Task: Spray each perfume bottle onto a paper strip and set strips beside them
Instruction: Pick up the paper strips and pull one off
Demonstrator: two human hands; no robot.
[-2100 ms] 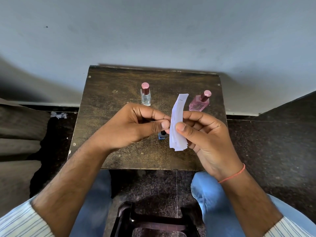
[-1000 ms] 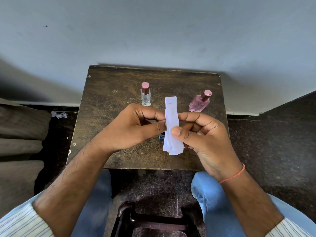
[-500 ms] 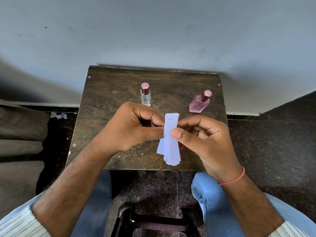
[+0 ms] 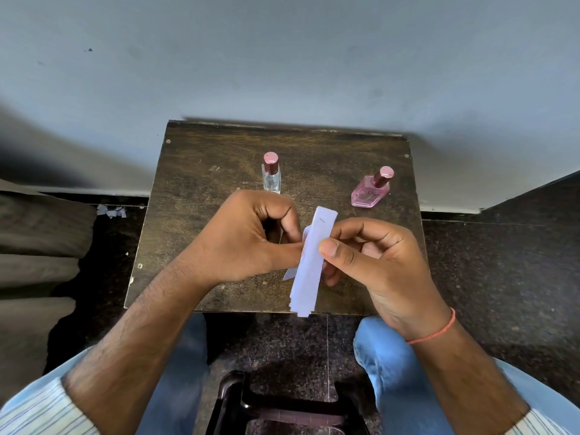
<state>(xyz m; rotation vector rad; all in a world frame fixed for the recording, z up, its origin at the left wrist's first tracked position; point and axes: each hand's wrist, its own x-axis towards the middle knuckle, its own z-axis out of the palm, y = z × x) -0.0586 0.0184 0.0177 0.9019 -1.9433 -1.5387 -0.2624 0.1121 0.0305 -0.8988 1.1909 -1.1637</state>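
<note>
While pinched: paper strips [image 4: 309, 262] between both hands' grips.

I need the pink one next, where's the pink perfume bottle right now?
The pink perfume bottle stands on the wooden table, far right, right of the clear bottle.

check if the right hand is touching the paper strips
Touching: in the head view the right hand presses its thumb flat on the paper strips.

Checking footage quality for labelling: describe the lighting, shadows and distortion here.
Head view: soft, even light, no glare; the table casts a shadow on the wall behind; wide-angle lens bows the floor edges; bottles and paper strips stay sharp, no motion blur.
</note>
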